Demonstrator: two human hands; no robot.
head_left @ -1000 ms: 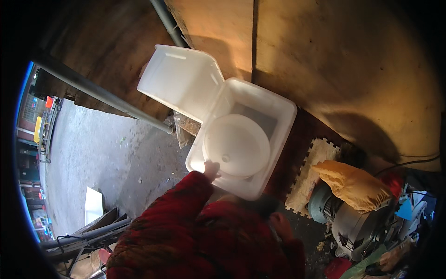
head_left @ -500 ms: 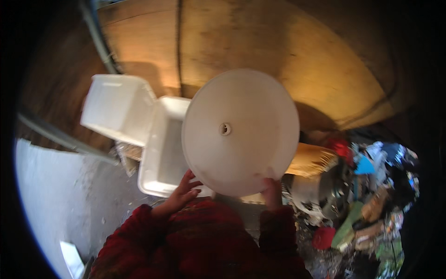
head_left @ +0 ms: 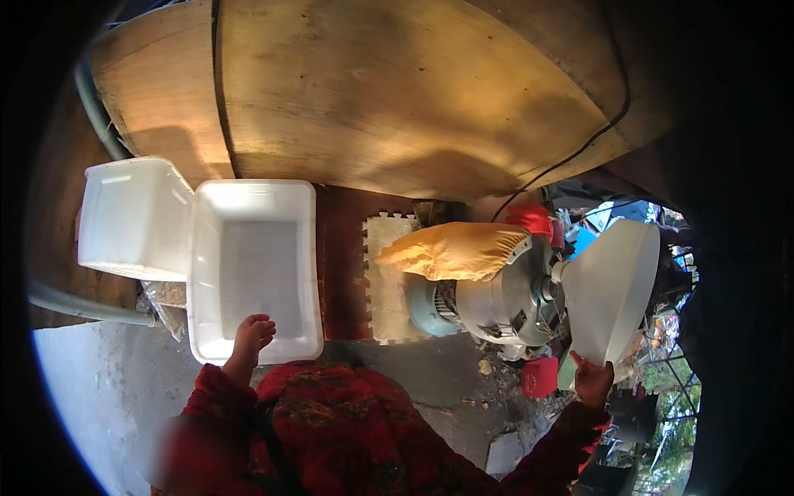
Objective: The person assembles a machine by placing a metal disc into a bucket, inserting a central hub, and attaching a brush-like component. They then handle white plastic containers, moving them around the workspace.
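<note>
A wide white plastic funnel [head_left: 608, 285] stands on its side at the right, its narrow neck against the metal machine [head_left: 500, 302]. My right hand [head_left: 594, 382] grips the funnel's near rim. Whether the neck is seated on the machine's spout I cannot tell. My left hand [head_left: 251, 341] is raised at the near edge of a white rectangular tub [head_left: 198, 273]. It holds nothing, its fingers loosely apart. A yellow-orange cloth or bag [head_left: 459, 250] drapes over the top of the machine, whose greenish ribbed motor end [head_left: 432, 306] points left.
Another white bin [head_left: 136, 219] is tipped against the tub's left side. A pale foam mat [head_left: 385, 281] lies beside a reddish-brown board [head_left: 343, 264]. Plywood panels [head_left: 397, 91] rise behind, with a black cable [head_left: 571, 169]. A red container [head_left: 540, 378] sits among clutter at right.
The funnel has gone from in front of me, facing up, to the machine at right, turned on its side. My left hand has let go and moved left to the tub.
</note>
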